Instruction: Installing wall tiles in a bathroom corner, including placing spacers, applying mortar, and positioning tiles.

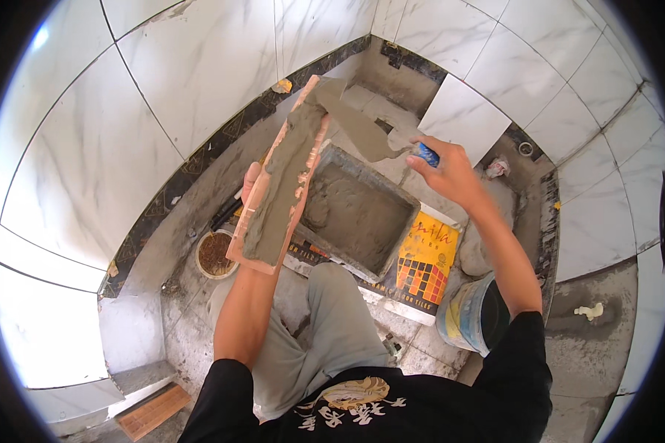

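Observation:
My left hand point(251, 179) is wrapped round a long, narrow pinkish tile strip point(256, 214) from beneath, so most of its fingers are hidden. Wet grey mortar point(277, 203) lies along the strip's upturned face, with ragged lumps on its right edge. In my right hand point(447, 171) is a trowel point(358, 131), gripped by its blue handle. The smeared blade reaches left, its tip at the far end of the strip, touching the mortar there. Below the trowel and right of the strip, a rectangular tray point(377, 171) holds more grey mortar.
A yellow and black cardboard box point(426, 258) lies under and beside the tray. To the right stands a bucket point(458, 317); left, a round tub point(216, 255) holds brownish stuff. Marble-patterned wall tiles point(199, 66) surround me. A loose brown tile point(154, 410) lies lower left.

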`<state>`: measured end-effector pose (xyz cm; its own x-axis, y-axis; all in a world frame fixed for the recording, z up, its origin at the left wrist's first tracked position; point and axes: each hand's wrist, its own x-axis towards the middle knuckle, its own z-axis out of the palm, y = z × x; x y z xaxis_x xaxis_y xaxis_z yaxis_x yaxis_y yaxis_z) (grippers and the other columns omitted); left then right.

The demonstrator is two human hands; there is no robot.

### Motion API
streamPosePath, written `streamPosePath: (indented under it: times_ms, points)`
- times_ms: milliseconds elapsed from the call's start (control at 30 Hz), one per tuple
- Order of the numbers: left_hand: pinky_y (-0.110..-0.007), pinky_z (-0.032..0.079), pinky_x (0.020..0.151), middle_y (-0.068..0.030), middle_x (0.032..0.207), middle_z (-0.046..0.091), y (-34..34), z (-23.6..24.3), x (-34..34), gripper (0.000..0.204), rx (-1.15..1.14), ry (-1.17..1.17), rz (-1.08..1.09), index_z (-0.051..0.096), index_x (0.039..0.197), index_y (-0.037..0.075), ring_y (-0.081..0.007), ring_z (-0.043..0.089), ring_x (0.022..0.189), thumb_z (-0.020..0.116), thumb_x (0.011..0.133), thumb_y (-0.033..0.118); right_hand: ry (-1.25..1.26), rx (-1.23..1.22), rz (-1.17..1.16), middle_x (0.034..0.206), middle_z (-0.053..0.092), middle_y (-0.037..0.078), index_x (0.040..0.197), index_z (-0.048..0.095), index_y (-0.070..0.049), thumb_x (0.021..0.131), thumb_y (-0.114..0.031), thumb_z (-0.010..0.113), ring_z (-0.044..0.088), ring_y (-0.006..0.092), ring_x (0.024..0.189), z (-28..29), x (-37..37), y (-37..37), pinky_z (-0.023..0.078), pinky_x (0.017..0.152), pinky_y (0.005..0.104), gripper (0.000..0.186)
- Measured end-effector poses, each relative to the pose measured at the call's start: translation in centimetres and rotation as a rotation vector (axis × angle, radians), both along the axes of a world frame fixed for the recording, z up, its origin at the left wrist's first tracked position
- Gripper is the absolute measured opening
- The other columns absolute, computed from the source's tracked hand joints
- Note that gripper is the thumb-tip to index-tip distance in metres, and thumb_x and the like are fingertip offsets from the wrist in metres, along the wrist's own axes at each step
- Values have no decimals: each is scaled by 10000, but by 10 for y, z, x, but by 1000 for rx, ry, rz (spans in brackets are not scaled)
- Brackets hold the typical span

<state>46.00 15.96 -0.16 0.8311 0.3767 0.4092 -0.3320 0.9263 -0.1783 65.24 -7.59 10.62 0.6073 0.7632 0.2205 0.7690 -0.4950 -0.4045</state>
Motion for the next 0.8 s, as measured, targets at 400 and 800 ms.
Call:
streamPosePath:
  times_ms: [400, 800]
  points:
    - [-555, 136, 1257, -267, 1607, 239, 4, 0, -4, 777, -3, 80, 31, 216, 1549, -68, -411, 239, 1497, 590, 936, 227, -33, 78, 13, 928, 719, 192, 1128, 706, -26, 885, -373, 721, 687, 349, 847, -14, 9, -18, 527, 793, 405, 424]
    - [-538, 180, 1252, -290, 1597, 235, 17, -10, 2, 692, 24, -66, 26, 188, 1560, -62, -419, 262, 1483, 481, 1002, 223, 298, -67, 194, 671, 552, 132, 1142, 694, 2, 911, -379, 699, 495, 178, 636, -9, -16, -6, 460, 638, 359, 446]
